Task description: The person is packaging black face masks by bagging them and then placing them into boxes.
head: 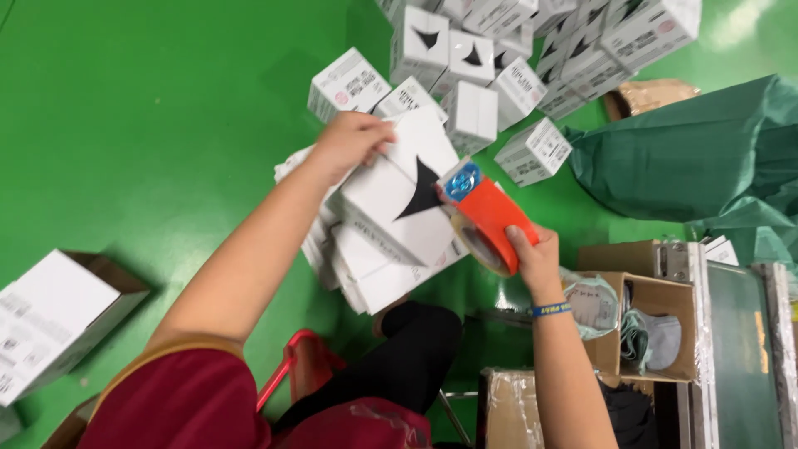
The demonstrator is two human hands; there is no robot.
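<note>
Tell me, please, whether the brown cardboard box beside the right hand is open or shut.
Open: the brown cardboard box has its top flaps spread, and bagged grey-green cloth items show inside, beside the right hand.

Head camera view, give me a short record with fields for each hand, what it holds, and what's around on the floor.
left hand: left hand grips the top edge of a white box with a black pointed mark
right hand: right hand holds an orange tape dispenser against that box
under the box: stack of flattened white cartons
behind: pile of small white boxes on the green floor
right side: green cloth; open brown carton
left side: larger white box
</note>
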